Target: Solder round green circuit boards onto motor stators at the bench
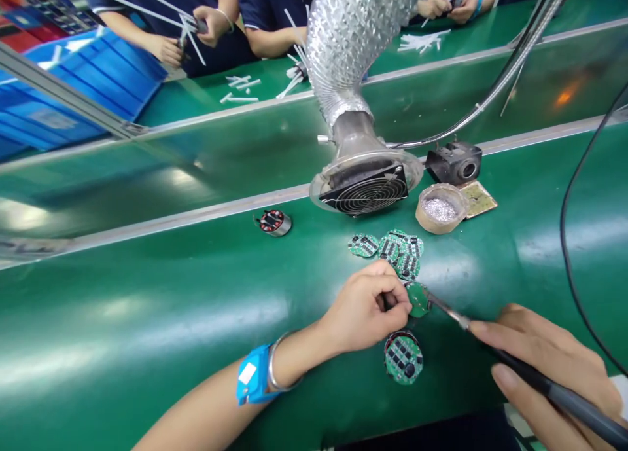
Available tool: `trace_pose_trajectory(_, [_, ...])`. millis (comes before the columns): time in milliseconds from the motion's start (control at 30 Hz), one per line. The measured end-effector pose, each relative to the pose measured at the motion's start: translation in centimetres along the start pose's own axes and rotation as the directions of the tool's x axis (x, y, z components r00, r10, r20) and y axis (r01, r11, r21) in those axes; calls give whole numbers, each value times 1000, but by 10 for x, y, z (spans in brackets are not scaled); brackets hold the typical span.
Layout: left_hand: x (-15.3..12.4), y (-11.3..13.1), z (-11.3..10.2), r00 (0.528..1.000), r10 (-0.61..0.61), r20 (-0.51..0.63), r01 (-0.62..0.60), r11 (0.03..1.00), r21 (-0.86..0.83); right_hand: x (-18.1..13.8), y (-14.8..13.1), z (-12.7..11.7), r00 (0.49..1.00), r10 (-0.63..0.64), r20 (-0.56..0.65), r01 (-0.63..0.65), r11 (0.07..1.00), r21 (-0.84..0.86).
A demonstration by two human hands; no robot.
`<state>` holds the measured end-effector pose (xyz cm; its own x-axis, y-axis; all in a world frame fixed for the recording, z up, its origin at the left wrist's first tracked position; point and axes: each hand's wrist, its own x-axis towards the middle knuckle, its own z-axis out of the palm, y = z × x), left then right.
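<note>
My left hand, with a blue strap at the wrist, is closed in a pinch at the left edge of a round green circuit board. My right hand grips the black handle of a soldering iron, whose tip meets the right edge of that board. Just below lies another round board with black chips facing up, a part with red showing under its far edge. Several more round boards are heaped beyond my left hand. Whether my left fingers also hold a wire is hidden.
A fume extractor on a silver duct hangs over the bench. Behind the boards stand a tub of metal shavings, a sponge tray and an iron holder. A motor stator sits left. Co-workers' hands work beyond the rail.
</note>
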<state>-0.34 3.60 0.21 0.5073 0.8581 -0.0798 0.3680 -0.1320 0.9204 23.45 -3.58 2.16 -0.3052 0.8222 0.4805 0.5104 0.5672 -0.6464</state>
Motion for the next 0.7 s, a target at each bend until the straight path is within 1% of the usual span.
trace_pose_trajectory(100, [1,1,1,1000,18,-19,-17,999,32,-1,-7,-1,999,-36,10,36,997,-64])
trace_pose_trajectory(233, [2,2,1,999,34,-38,-31,997,69,3,-11,1,995,-48,86,63,982,-177])
trace_pose_trajectory(333, [2,2,1,999,36,-39,-33,996,81,6,-11,1,994,-92,62,101,982,-161])
trace_pose_trajectory(400, [2,3,1,998,38,-41,-34,995,89,5,-12,1,994,-91,60,99,982,-161])
trace_pose_trajectory(500, [2,4,2,998,39,-51,-34,995,98,2,-15,-1,993,-58,100,75,980,-183])
trace_pose_trajectory(600, [2,5,3,997,33,-64,-27,995,100,-1,-16,-2,986,-96,133,118,979,-164])
trace_pose_trajectory(700, [1,6,4,997,26,-73,-19,995,95,-1,-14,-1,983,-97,155,121,980,-156])
